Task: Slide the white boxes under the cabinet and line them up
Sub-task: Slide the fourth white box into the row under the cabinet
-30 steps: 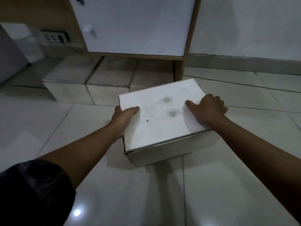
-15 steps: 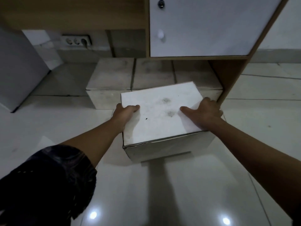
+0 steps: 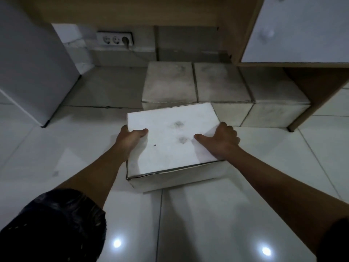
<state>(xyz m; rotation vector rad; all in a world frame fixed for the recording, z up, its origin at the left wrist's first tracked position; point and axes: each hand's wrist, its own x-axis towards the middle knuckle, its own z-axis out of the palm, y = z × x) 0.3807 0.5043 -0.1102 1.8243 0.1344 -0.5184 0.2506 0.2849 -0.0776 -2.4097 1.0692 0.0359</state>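
We observe a white rectangular cardboard box (image 3: 172, 140) resting on the glossy white tiled floor (image 3: 236, 214), slightly skewed, its far edge just in front of a row of three more white cardboard boxes (image 3: 221, 85) that sit side by side, touching, under the wooden cabinet with a white door (image 3: 294, 31). The rightmost box of the row lies against the cabinet's wooden side panel (image 3: 317, 95); the leftmost sticks out past the white door into the open space below the wooden shelf. Our left hand (image 3: 130, 138) grips the near box at its left side, thumb lying on the top face and the other fingers hidden down the side wall. Our right hand (image 3: 220, 140) grips the right side likewise, thumb stretched inward over the lid, fingers curled over the right edge. Both hands are closed on the box. Two grey smudges and a small dark speck mark the box top between the thumbs. The near top edge of the box shows a dark seam where the lid stands slightly lifted. A dark sleeve (image 3: 52, 224) covers the left upper arm. Against the back wall we note a white socket strip (image 3: 115, 38) with one plug in it, and to the left a grey appliance panel (image 3: 32, 59) standing on the floor. Two bright light reflections show on the near tiles.
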